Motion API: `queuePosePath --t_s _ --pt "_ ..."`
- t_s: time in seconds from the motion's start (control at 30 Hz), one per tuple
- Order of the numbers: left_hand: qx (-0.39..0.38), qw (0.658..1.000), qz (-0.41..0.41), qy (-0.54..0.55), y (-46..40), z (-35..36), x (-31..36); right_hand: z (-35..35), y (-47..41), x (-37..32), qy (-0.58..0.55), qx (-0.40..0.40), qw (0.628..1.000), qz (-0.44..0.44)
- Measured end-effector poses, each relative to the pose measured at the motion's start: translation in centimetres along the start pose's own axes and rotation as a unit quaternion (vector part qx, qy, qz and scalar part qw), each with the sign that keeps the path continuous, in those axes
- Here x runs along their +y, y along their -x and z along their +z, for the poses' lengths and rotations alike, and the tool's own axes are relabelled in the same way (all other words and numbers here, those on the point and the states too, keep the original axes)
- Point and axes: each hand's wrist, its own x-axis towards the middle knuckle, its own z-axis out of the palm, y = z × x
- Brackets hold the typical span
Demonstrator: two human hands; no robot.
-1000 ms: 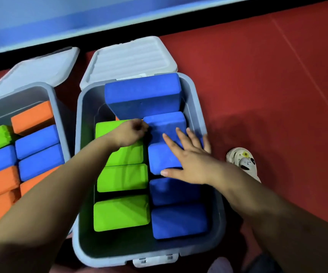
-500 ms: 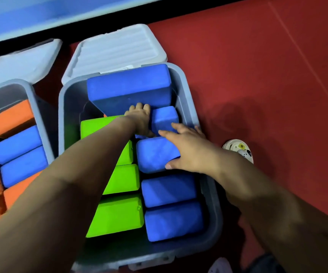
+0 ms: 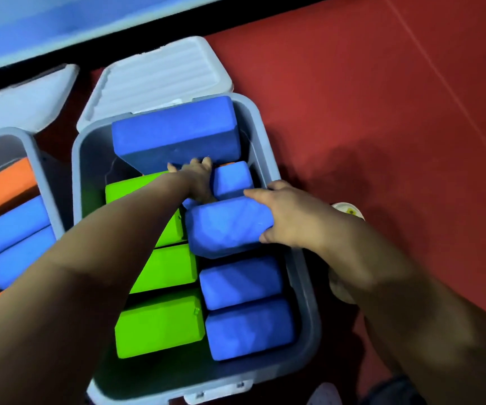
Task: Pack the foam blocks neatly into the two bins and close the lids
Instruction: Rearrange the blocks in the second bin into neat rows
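Up comes that blue block [image 3: 228, 226] on the right of the bin [image 3: 309, 302], tipped higher than a second ago, when the right hand lay flat across it. Now the right hand [image 3: 291, 217] has a proper grip on its right end, thumb over the top edge, fingers curled underneath, clamped on the foam. The block sits skewed, lifted above the two blue blocks [image 3: 244, 308] lying in the row nearer the person.

Left hand [image 3: 196, 178] has pushed deeper too, reaching into the gap at the far end. Its fingertips touch the underside of the big blue block [image 3: 174, 135], which leans across the far end of the bin. Whether those fingers are curled round anything I cannot tell; the knuckles hide it. Just beside that hand on the right, a smaller blue block [image 3: 231, 179] stands wedged against the bin wall.

Down the left side of the same bin run the green blocks [image 3: 160, 323], partly covered by the left forearm. A sliver of orange peeks out behind the hand.

Both lids are open: the right bin's white lid [image 3: 160, 77] lies flipped back on the red floor [image 3: 382, 112], and the left bin's lid [image 3: 22, 100] likewise. The left bin [image 3: 43, 176] holds orange and blue blocks packed in rows. A light shoe [image 3: 348, 210] shows past the right wrist.
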Motion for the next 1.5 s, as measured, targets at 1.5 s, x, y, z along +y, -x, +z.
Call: queuePosePath --t_s 1.5 --pt "0.195 0.978 -0.065 0.046 1.2 -6.1 -4.0 -1.5 -0.5 0.3 -0.052 0.089 0.994 0.037"
